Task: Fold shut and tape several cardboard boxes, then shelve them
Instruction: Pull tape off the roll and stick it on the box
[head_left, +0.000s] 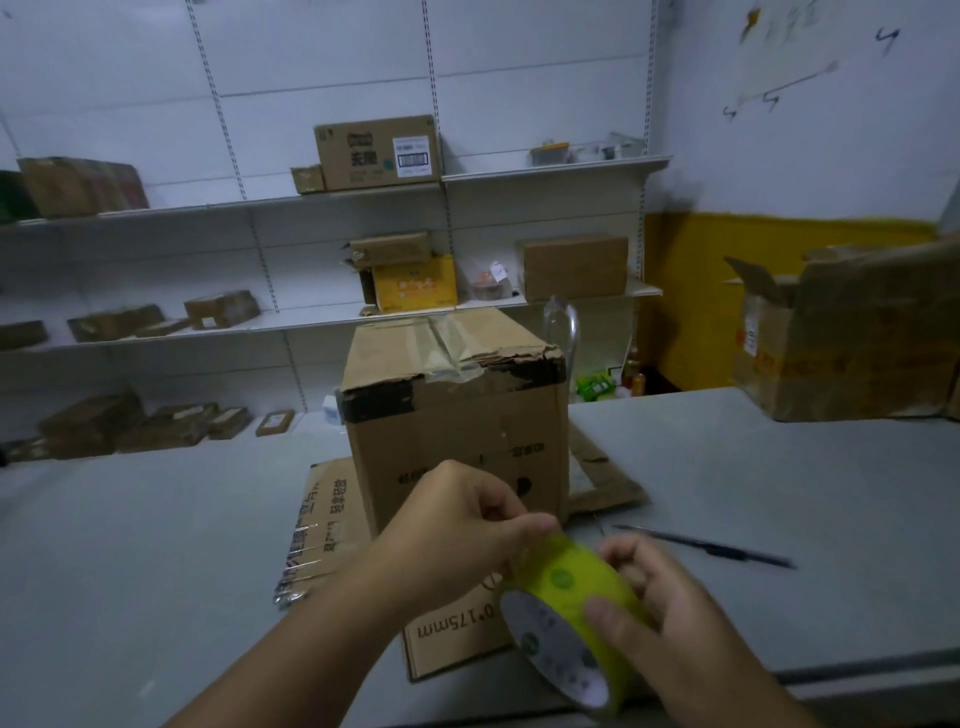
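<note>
A closed cardboard box (457, 410) stands upright in the middle of the grey table (156, 571), its top seam covered with clear tape. In front of it I hold a yellow-green tape roll (566, 597). My right hand (654, 603) grips the roll from the right, thumb across its face. My left hand (467, 525) pinches at the roll's upper edge with its fingertips. A loop of clear tape (563, 327) sticks up behind the box's far right corner.
Flattened cardboard sheets (322, 535) lie under and around the box. A black pen (711, 548) lies on the table to the right. A large open box (852, 332) stands at the table's right end. White wall shelves (291, 317) behind hold several boxes.
</note>
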